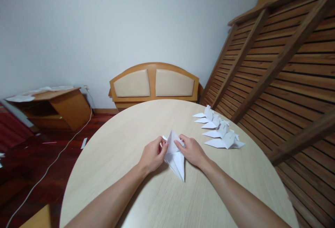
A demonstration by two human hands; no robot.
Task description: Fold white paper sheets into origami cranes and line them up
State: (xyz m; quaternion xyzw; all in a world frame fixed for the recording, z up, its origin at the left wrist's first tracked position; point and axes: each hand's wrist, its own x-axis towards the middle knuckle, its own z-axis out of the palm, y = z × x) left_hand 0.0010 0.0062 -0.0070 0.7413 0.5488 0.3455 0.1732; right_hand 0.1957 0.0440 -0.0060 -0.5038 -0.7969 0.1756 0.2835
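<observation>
Between my two hands is a folded piece of white paper (176, 161), its pointed end toward me and a raised triangular flap at the top. My left hand (154, 154) pinches its left edge, thumb against the fingers. On the opposite side, my right hand (192, 150) grips the right edge with the thumb lying on the front of the flap. The fingertips behind the paper are hidden. To the right, a row of several folded white paper figures (222, 140) lies on the round table (110, 172).
A slatted wooden panel (285, 57) leans along the right side. Beyond the table stands a padded headboard (154, 65). At left are a low wooden cabinet (70, 111) with white sheets on top, and a white cable (56, 158) across the dark red floor.
</observation>
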